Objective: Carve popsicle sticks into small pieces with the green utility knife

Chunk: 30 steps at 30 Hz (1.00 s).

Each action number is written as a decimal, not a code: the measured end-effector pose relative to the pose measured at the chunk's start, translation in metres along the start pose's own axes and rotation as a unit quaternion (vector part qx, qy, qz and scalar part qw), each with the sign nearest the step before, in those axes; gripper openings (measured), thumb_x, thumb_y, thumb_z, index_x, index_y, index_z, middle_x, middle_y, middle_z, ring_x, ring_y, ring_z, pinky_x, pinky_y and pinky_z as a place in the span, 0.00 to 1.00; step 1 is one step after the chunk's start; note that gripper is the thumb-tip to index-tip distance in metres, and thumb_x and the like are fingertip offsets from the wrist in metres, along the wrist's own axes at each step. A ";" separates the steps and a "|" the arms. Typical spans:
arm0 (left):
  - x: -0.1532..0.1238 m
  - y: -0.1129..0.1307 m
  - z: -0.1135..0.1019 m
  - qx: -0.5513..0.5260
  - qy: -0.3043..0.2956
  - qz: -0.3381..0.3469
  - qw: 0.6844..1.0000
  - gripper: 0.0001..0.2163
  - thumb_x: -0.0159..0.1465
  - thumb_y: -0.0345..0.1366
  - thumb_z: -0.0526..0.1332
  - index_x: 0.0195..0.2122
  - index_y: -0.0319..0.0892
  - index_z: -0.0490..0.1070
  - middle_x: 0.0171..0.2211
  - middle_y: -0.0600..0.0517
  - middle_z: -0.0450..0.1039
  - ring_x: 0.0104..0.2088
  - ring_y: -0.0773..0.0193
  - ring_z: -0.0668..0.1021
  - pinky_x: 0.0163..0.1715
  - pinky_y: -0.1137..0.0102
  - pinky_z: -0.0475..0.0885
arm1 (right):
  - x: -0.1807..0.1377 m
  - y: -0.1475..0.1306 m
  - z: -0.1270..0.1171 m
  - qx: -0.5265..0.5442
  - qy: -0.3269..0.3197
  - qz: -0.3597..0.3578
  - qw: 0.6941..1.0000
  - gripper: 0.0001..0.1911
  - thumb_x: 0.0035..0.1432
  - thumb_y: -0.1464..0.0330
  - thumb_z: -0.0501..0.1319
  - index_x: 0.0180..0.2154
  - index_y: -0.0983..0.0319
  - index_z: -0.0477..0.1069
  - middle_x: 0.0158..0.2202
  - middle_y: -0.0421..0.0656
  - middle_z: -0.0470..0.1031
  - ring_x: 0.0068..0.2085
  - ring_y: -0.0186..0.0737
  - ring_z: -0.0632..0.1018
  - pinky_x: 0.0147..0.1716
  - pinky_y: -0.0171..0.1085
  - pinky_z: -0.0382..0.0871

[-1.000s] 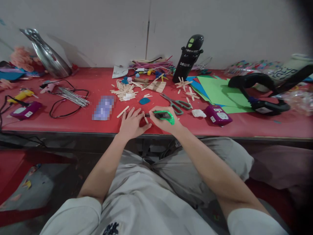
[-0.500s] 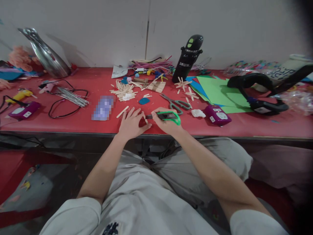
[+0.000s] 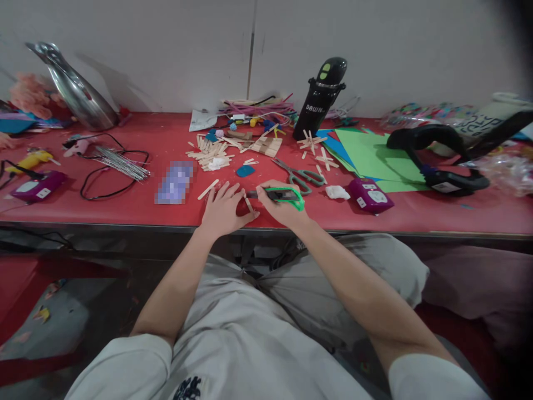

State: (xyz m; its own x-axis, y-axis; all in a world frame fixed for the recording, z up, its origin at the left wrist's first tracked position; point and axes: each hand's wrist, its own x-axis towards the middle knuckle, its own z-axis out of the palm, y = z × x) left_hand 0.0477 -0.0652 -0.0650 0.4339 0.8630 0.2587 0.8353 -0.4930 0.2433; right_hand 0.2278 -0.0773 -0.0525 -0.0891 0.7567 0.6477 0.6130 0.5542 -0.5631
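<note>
Now, from the head view, the left hand [image 3: 225, 209] lies flat and open, pressing a small flat wooden craft stick [image 3: 249, 204] onto the red table [image 3: 125, 208]. Just beside it, the right hand [image 3: 280, 206] grips a green and black cutter knife [image 3: 280, 195] over the stick.

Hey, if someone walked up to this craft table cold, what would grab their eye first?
Probably the two hands at the near edge of the red table: the right hand holds a green cutter pointed at a small wooden stick that the left hand rests beside. Behind them lie a pile of sticks and scissors. A black bottle stands at the back, with bright green paper to its right.
</note>
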 end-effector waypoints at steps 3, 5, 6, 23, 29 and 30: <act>0.000 -0.001 0.001 0.000 0.002 0.003 1.000 0.31 0.60 0.58 0.59 0.60 0.45 0.69 0.66 0.51 0.63 0.68 0.52 0.61 0.70 0.53 0.47 | 0.000 0.000 0.000 0.001 -0.003 0.002 1.000 0.13 0.64 0.62 0.56 0.29 0.60 0.71 0.28 0.42 0.79 0.30 0.37 0.78 0.35 0.34 0.72; 0.000 -0.002 0.001 0.000 0.001 0.004 1.000 0.32 0.60 0.58 0.59 0.60 0.44 0.68 0.66 0.50 0.63 0.68 0.52 0.61 0.70 0.52 0.47 | 0.000 0.000 0.000 0.006 -0.001 -0.001 1.000 0.12 0.64 0.62 0.56 0.29 0.60 0.71 0.28 0.42 0.79 0.30 0.38 0.78 0.35 0.35 0.72; 0.000 -0.002 0.001 -0.001 0.000 0.005 1.000 0.32 0.60 0.59 0.59 0.60 0.44 0.68 0.66 0.50 0.63 0.68 0.51 0.61 0.70 0.52 0.48 | 0.000 0.000 0.000 0.008 0.000 -0.004 1.000 0.12 0.63 0.63 0.57 0.29 0.60 0.71 0.28 0.42 0.79 0.30 0.38 0.78 0.35 0.35 0.72; 0.000 -0.002 0.004 0.005 0.004 -0.003 1.000 0.30 0.61 0.57 0.59 0.60 0.46 0.69 0.66 0.51 0.63 0.68 0.51 0.60 0.69 0.51 0.50 | 0.000 -0.005 -0.001 0.057 -0.044 -0.013 0.997 0.13 0.62 0.63 0.57 0.26 0.59 0.70 0.24 0.40 0.76 0.25 0.35 0.75 0.30 0.34 0.70; 0.001 0.000 0.004 0.007 -0.002 -0.013 1.000 0.29 0.61 0.56 0.60 0.60 0.49 0.69 0.66 0.52 0.62 0.68 0.50 0.60 0.69 0.49 0.50 | 0.004 -0.007 -0.003 0.075 -0.055 0.003 0.996 0.14 0.61 0.61 0.57 0.25 0.60 0.70 0.23 0.40 0.75 0.24 0.36 0.74 0.30 0.35 0.70; 0.001 0.000 0.004 0.007 -0.002 -0.014 1.000 0.29 0.61 0.56 0.60 0.60 0.49 0.69 0.66 0.52 0.62 0.68 0.50 0.60 0.69 0.49 0.51 | 0.004 -0.006 -0.003 0.077 -0.056 0.005 0.995 0.14 0.61 0.62 0.57 0.25 0.60 0.70 0.23 0.40 0.75 0.24 0.36 0.74 0.30 0.35 0.70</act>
State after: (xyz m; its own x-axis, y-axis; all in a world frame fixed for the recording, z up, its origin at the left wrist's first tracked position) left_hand 0.0496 -0.0641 -0.0682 0.4121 0.8764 0.2492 0.8515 -0.4678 0.2370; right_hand 0.2256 -0.0787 -0.0450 -0.1763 0.7912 0.5856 0.4871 0.5871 -0.6466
